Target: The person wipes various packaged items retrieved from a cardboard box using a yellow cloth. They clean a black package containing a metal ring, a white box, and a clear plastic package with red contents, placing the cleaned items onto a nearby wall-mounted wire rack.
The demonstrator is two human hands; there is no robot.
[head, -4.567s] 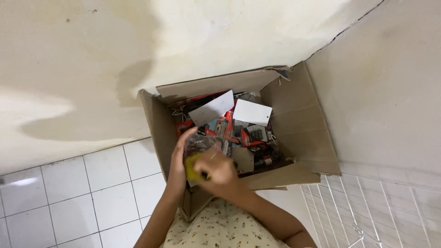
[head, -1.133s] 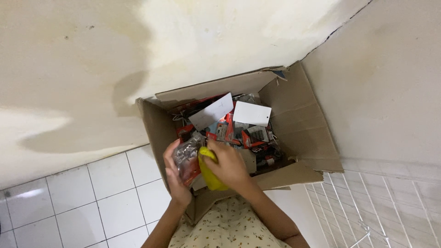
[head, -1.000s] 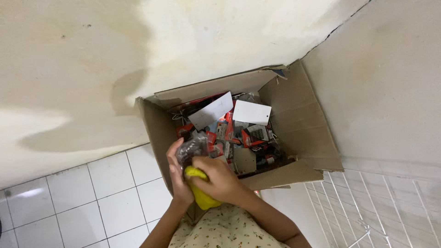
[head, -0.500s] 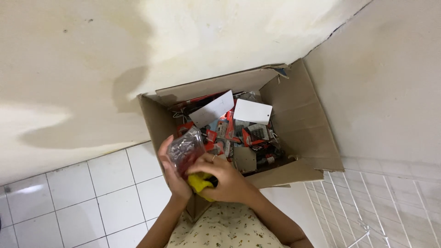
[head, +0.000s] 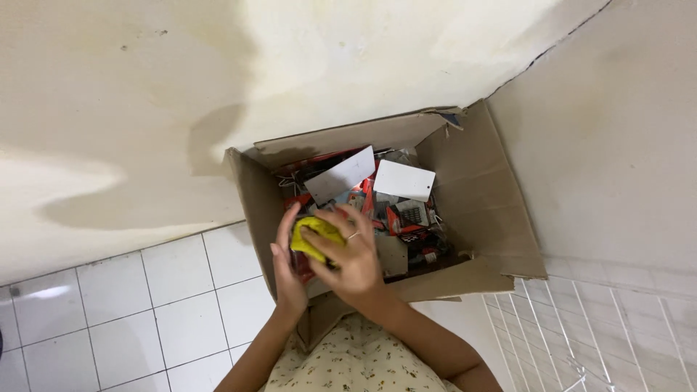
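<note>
1. While both hands meet over its near left corner, the open cardboard box (head: 472, 210) is the largest thing about them, standing against a stained cream wall (head: 145, 87) that rises beyond the hands, with white floor tiles (head: 131, 305) spreading off to their left.
2. Beyond and to the right of the hands, the box holds a jumble of red and grey small packets (head: 410, 218), too tangled to tell apart.
3. On top of that jumble, just beyond the fingertips, lie two white cards: a tilted white card (head: 340, 176) nearer the left hand's side, and a flat white tag (head: 404, 180) to its right.
4. Below the hands, a floral-print garment (head: 348, 359) covers the person's front.
5. The right hand (head: 352, 254) lies over the yellow cloth (head: 314, 236) with fingers spread and curled down onto it, pressing rather than fully closing; a ring shows on one finger.
6. The left hand (head: 287, 261) stands edge-up against the cloth's left side, fingers nearly straight, cupping it from that side.
7. The yellow cloth sits bunched between the two palms; whether something is wrapped inside it cannot be told.
</note>
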